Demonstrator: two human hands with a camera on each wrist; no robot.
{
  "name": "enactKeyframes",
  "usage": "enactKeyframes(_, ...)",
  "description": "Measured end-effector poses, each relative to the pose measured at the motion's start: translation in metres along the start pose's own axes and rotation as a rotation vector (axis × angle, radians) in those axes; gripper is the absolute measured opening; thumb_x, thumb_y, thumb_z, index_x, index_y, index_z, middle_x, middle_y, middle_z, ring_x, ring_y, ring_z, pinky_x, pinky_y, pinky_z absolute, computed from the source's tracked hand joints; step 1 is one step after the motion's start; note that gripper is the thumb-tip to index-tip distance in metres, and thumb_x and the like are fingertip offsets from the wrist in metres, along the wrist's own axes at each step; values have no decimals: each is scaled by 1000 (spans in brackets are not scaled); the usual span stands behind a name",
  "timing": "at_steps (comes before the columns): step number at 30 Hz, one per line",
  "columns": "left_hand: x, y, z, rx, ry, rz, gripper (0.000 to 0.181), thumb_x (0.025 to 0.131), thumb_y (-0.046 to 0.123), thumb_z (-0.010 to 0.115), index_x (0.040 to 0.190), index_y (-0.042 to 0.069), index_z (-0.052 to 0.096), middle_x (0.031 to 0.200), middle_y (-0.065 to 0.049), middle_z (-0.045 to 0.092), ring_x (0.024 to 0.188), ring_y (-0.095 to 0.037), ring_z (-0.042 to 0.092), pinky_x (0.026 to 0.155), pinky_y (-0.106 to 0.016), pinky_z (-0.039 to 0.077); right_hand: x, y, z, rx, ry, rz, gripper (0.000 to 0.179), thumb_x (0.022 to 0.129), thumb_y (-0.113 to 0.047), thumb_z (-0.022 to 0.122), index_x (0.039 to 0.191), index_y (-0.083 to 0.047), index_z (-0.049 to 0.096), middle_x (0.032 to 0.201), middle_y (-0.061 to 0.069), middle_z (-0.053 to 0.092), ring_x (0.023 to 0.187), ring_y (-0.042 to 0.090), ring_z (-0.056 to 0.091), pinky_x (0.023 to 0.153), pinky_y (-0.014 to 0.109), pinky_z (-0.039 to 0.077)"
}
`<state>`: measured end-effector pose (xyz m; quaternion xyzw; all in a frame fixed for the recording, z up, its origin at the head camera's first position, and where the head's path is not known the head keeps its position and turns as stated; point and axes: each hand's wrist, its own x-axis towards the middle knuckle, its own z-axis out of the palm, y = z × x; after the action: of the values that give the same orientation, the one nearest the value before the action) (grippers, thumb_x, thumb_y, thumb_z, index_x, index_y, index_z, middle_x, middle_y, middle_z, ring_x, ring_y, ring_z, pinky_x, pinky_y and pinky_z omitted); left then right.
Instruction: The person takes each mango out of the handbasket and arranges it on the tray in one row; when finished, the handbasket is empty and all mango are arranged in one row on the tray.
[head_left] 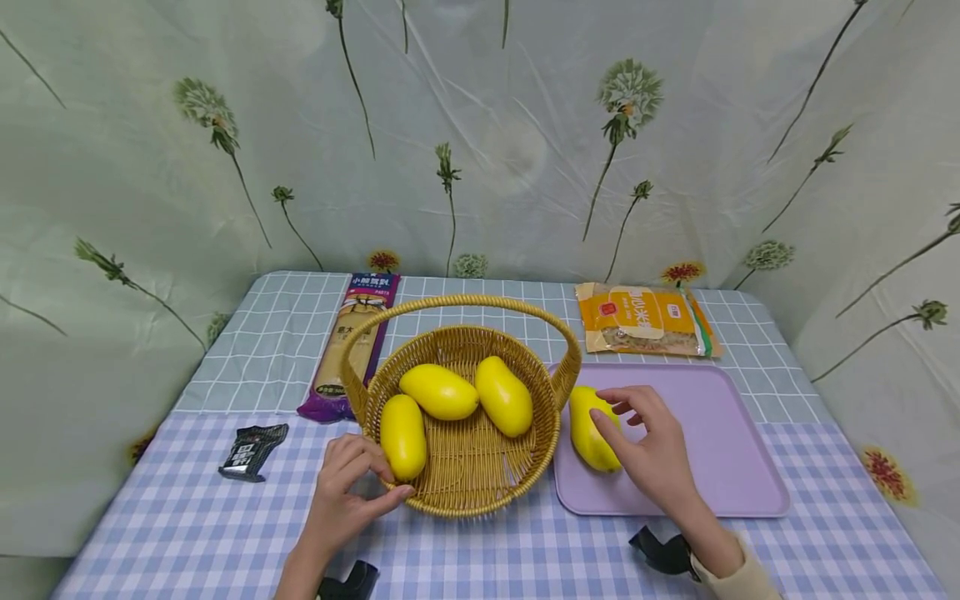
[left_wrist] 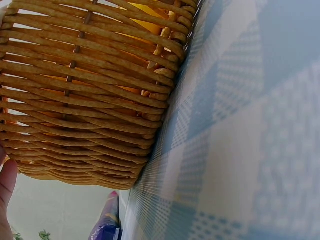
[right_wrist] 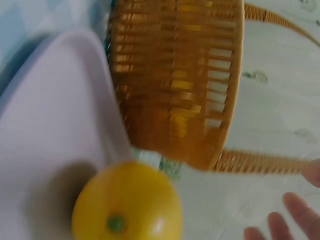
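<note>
My left hand (head_left: pixel 347 489) pinches the near-left rim of a round wicker basket (head_left: pixel 461 500) with a tall arched handle. Inside the basket lie three yellow mangoes: one mango (head_left: pixel 402 437) close to my left fingers, another mango (head_left: pixel 439 392) at the back, and a third mango (head_left: pixel 505 397) to the right. One more mango (head_left: pixel 586 433) rests on a lilac tray (head_left: pixel 720 442). Over it hovers my right hand (head_left: pixel 651 442), thumb and fingers spread. The right wrist view shows those fingers (right_wrist: pixel 302 215) apart from the mango (right_wrist: pixel 127 205), with its green stem spot visible.
A purple pasta packet (head_left: pixel 352 342) lies behind the basket's left side. An orange grain bag (head_left: pixel 647 321) is behind the tray. A small black wrapper (head_left: pixel 253 452) sits at left on the checked tablecloth (head_left: pixel 480 558). A floral curtain (head_left: pixel 495 167) hangs behind the table.
</note>
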<state>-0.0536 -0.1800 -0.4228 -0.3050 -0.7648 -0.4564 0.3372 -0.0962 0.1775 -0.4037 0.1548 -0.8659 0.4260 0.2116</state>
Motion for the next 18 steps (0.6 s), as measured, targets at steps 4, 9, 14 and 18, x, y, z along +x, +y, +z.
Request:
enactKeyframes(4, 0, -1, 0, 3, 0, -1, 35, 82, 38, 74, 68, 12, 54, 74, 1, 55, 75, -15, 47, 80, -28, 26, -1, -13, 7, 118, -9, -90, 25, 79, 2, 73, 102, -7, 67, 96, 2, 62, 84, 16, 56, 69, 26, 43)
enactKeyframes(9, 0, 0, 0, 3, -4, -15, 35, 82, 38, 74, 68, 12, 55, 74, 1, 55, 76, -15, 47, 81, -28, 26, 3, -31, 20, 242, -24, -206, 28, 77, 6, 72, 101, -6, 67, 94, 3, 64, 83, 17, 58, 68, 27, 45)
enactKeyframes(14, 0, 0, 0, -4, -7, -22, 35, 82, 38, 74, 68, 12, 55, 75, 1, 55, 76, -15, 47, 80, -28, 26, 12, -44, 33, 284, -45, -312, 27, 78, 5, 71, 101, -7, 67, 92, 1, 65, 81, 17, 60, 67, 27, 47)
enactKeyframes(18, 0, 0, 0, -4, -5, -21, 35, 82, 38, 74, 68, 12, 55, 75, 1, 56, 76, -15, 47, 80, -28, 26, 20, -52, 43, 311, -56, -357, 23, 80, 2, 69, 99, -8, 67, 90, 2, 66, 78, 16, 59, 66, 29, 48)
